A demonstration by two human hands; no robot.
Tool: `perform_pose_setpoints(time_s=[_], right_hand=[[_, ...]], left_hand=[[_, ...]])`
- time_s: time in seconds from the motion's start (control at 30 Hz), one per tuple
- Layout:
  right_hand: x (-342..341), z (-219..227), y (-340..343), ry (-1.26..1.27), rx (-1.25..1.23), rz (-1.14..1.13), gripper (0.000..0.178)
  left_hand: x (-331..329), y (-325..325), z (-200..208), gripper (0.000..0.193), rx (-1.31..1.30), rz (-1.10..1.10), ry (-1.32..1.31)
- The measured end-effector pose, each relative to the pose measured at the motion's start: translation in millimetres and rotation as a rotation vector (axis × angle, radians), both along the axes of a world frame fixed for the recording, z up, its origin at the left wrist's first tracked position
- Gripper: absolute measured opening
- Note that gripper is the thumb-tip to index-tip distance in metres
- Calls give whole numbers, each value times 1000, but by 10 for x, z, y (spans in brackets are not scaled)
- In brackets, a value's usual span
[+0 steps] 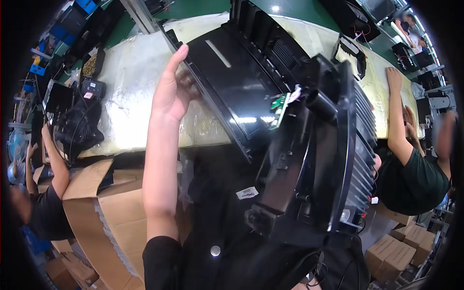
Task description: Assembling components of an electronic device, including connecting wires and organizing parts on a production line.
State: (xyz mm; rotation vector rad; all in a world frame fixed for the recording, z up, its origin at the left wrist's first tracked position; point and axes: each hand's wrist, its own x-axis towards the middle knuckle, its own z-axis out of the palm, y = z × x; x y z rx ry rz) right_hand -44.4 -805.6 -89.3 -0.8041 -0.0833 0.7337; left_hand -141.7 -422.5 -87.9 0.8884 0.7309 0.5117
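A large black plastic housing [222, 77] is tilted up in front of me, its flat panel reaching over the table. My left hand [171, 94] holds the panel's left edge, thumb up along the rim, other fingers partly behind it and blurred. Close to me on the right, a black finned part [355, 159] stands raised against the housing; whether they are joined is hidden. Only a sliver of my right hand [377, 162] shows at the finned part's outer edge. Between the two parts sits a small green circuit board [279, 110] with a pale connector.
Beneath the housing is a film-covered table [125, 82]. A black frame [352, 55] lies at its far right, with a co-worker's arm [396, 104] beside it. Black devices and cables [79, 121] lie on the left. An open cardboard box [113, 212] stands at lower left, near another person.
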Motion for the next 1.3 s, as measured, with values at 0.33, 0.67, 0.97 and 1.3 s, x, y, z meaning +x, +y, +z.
perform_pose_setpoints(time_s=[0.33,0.67,0.97,1.3], right_hand=[[-152,420,780,392,-62,-48,49],[190,145,1120,447,230,71,47],[113,-59,1163,337,2,-52,62],[153,-384,1106,215,-33,-87,65]], left_hand=[[-184,-743,-97,79,-55,109,-248],[-208,-635,-47,101,-144,127,-338],[-217,-676,-67,87,-162,163,-333],[-194,-637,-57,88,-144,107,-341]])
